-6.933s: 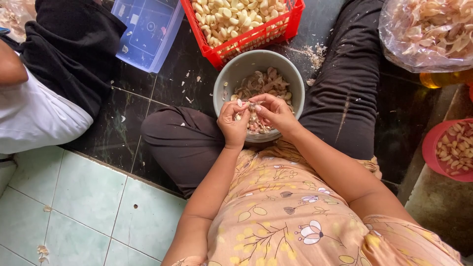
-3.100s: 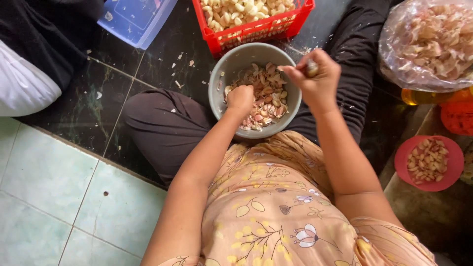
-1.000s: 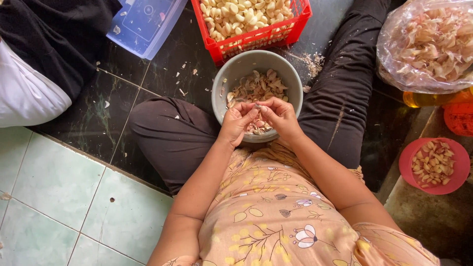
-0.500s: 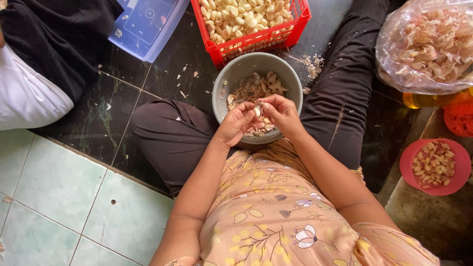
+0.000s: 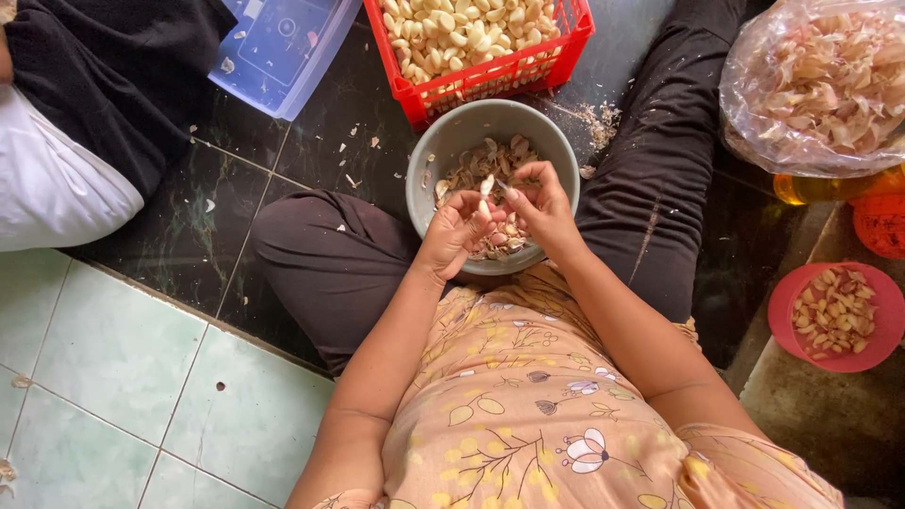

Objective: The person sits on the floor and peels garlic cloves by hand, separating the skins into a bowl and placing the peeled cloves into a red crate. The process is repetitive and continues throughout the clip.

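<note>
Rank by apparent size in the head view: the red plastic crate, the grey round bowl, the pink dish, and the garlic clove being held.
1. Red plastic crate, though partly cropped.
2. Grey round bowl.
3. Pink dish, edge cropped.
4. Garlic clove, between left hand and right hand.

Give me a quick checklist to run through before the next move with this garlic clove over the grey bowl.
1. Garlic clove gripped between both hands: ok.
2. Left hand and right hand over the grey bowl, so peelings land inside: ok.
3. Clove fully peeled: cannot tell, fingers hide part.
4. Red basket of peeled cloves right behind the bowl: ok.
5. Floor free of skin scraps: not ok, bits lie scattered.
</note>
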